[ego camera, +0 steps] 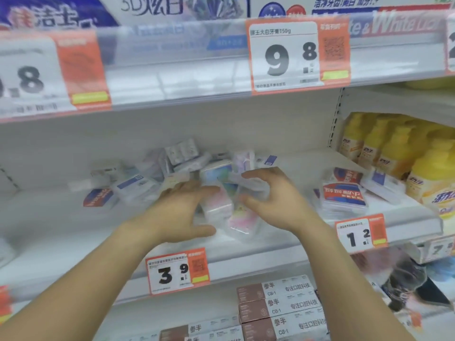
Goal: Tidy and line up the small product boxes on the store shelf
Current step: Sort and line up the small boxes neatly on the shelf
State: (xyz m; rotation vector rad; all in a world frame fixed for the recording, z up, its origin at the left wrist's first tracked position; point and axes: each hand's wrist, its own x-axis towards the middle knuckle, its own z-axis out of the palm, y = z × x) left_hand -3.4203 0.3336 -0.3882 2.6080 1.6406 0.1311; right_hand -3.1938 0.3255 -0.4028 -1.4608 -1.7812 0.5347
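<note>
Several small clear plastic product boxes with pastel and blue labels lie in a jumbled heap (pixel 182 158) on the white middle shelf (pixel 61 232). Two pastel boxes (pixel 219 205) stand near the shelf's front between my hands. My left hand (pixel 182 210) presses flat against their left side, fingers stretched out. My right hand (pixel 270 195) curls over their right side and top, fingers bent around a clear box (pixel 242 217). Motion blur softens the boxes. More boxes with red and blue labels (pixel 344 195) lie to the right.
Yellow bottles (pixel 398 156) fill the shelf's right end. Price tags read 3.9 (pixel 177 271) and 1.2 (pixel 360 233) on the front rail, 9.8 (pixel 299 55) above. Brown-and-white cartons (pixel 278 306) are stacked on the shelf below. Loose boxes (pixel 103 195) lie at left.
</note>
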